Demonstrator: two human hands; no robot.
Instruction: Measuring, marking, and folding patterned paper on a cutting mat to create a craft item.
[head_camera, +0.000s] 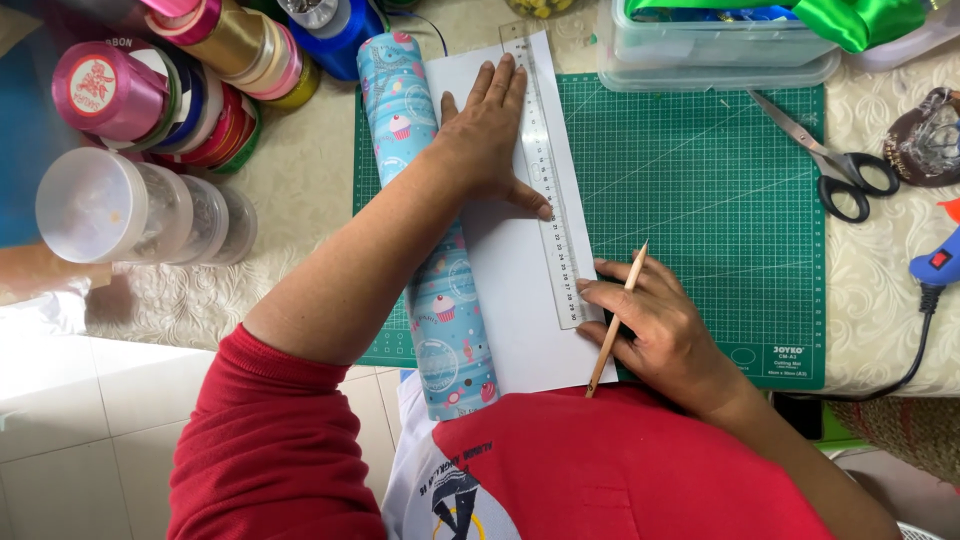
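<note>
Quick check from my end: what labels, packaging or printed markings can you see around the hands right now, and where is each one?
Ribbon spool label: far left, round, pink with red print.
Wrapping paper roll: under the left hand, blue with cupcake pattern.
Clear ruler: on the white paper's right edge, black scale marks.
Cutting mat: green with white grid, small white print at its near right corner, beside the right hand holding a pencil.

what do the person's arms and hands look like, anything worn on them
Both hands, the left hand and the right hand, are bare, with no gloves; no rings or watch show. The forearms are bare too. A red sleeve covers the left upper arm, part of a red and white top with a printed design on the chest.
</note>
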